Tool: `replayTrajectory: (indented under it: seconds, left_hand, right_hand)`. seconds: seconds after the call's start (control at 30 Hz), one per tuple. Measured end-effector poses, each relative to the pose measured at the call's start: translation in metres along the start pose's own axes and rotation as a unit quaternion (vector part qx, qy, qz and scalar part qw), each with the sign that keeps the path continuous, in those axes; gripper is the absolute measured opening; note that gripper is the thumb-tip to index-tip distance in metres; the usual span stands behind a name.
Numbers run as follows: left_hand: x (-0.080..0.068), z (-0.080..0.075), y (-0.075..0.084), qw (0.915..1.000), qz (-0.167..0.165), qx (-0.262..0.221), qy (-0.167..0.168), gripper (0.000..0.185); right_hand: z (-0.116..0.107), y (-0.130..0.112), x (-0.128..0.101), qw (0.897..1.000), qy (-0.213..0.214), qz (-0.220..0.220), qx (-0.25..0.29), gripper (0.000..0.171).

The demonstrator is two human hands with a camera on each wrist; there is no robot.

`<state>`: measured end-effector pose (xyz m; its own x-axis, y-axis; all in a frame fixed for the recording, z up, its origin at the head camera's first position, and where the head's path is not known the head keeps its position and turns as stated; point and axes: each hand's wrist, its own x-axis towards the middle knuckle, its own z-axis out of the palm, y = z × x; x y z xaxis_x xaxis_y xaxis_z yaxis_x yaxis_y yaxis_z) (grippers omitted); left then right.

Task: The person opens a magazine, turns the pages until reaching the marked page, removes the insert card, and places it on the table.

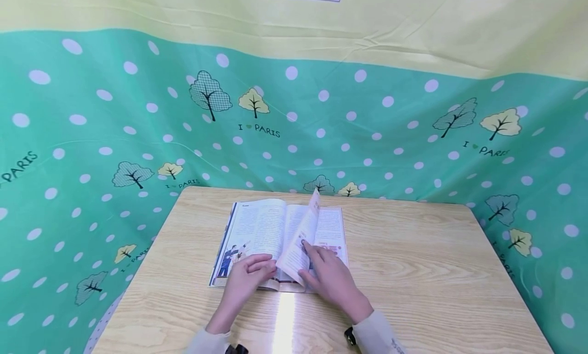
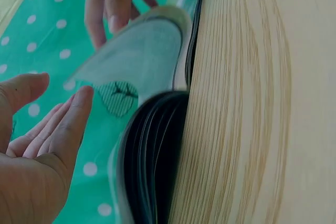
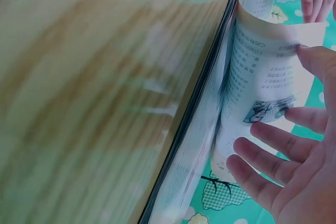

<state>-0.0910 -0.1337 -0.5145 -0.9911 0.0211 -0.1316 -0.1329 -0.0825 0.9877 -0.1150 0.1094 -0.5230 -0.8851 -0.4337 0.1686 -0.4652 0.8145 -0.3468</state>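
An open book (image 1: 262, 222) lies on the wooden table, text on both sides. One page (image 1: 292, 256) stands lifted near the spine, curving up and leaning left. My right hand (image 1: 332, 278) touches this page from the right with its thumb and fingertips. In the right wrist view, the right fingers (image 3: 270, 142) are spread, and the thumb lies at the page's edge. The left hand (image 1: 250, 275) is over the lower part of the left-hand pages, fingertips close to the lifted page's corner. In the left wrist view, its thumb and fingers (image 2: 71, 124) are apart with nothing between them.
The light wooden table (image 1: 413, 272) extends around the book, with a bright light reflection in front of it. A green dotted cloth (image 1: 257, 155) with printed trees hangs behind and at both sides. Dark bands (image 1: 350, 336) circle the wrists.
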Motion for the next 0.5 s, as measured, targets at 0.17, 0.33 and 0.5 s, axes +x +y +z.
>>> replayTrajectory:
  seconds: [0.17,0.33,0.5]
  left_hand:
    - [0.0019,0.0086,-0.0009,0.9999,-0.004,-0.014,-0.007,0.037]
    - [0.0030,0.0103,-0.0002,0.9998,-0.011,-0.016,0.006,0.033]
    - [0.0030,0.0087,-0.0001,0.9998,-0.006,-0.014,0.010,0.032]
  right_hand:
    - [0.0005,-0.0022,0.0007,1.000,-0.006,-0.001,-0.004,0.072]
    - [0.0011,-0.0020,0.0008,1.000,-0.002,-0.009,-0.013,0.071]
    - [0.0007,-0.0016,0.0002,1.000,0.010,-0.018,-0.010,0.071]
